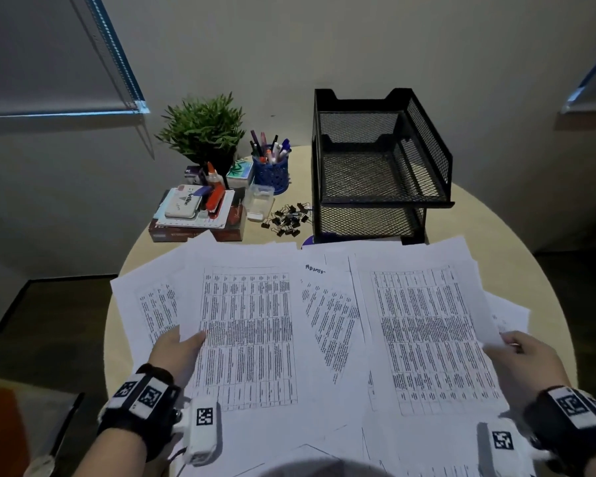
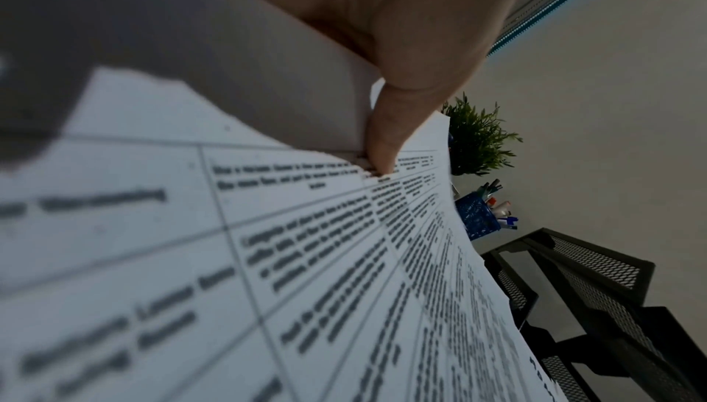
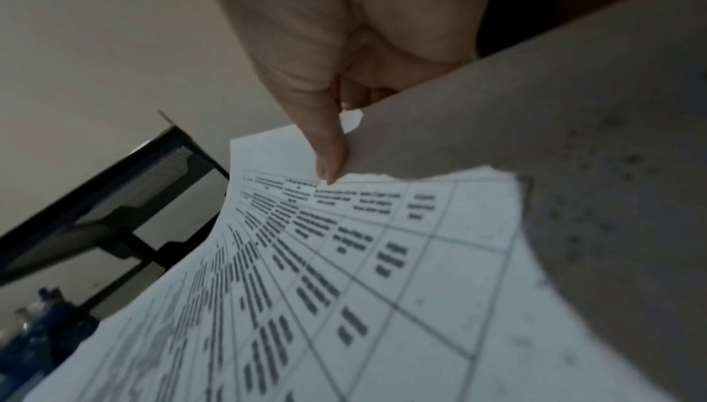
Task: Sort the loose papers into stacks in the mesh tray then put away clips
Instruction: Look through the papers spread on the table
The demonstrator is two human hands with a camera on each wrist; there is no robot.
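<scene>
One two-tier mesh tray (image 1: 379,160), one potted plant (image 1: 203,129), one blue pen cup (image 1: 270,172), one clear box (image 1: 258,201), one pile of binder clips (image 1: 288,218)—too small to count—and many loose papers (image 1: 327,325).

Little can be read. A sheet (image 1: 319,270) lying between the two held papers bears handwritten blue capitals that look like "ADMI", the rest hidden under the next page. A white case (image 1: 183,204) on the pile at the left carries a dark printed word, too small to make out. The tables on the papers (image 1: 248,332) are filled with print, but it is blurred in every view. The wrist bands (image 1: 141,395) show black-and-white square code markers, no letters.
</scene>
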